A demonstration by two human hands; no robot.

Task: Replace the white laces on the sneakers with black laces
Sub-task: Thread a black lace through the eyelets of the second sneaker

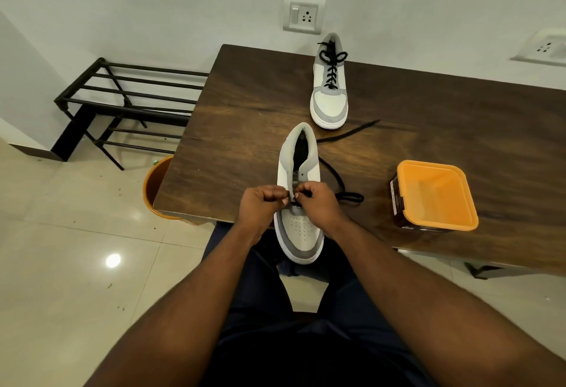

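Observation:
A white and grey sneaker lies at the table's near edge, toe toward me, its toe overhanging the edge. My left hand and my right hand meet over its lowest eyelets, fingers curled, pinching a black lace there. The lace's free length trails off to the right and back across the table. A second sneaker, laced in black with a bow, stands further back.
The dark wooden table carries an empty orange tub at the right. An orange bucket sits on the floor under the table's left corner. A black metal rack stands by the wall at the left.

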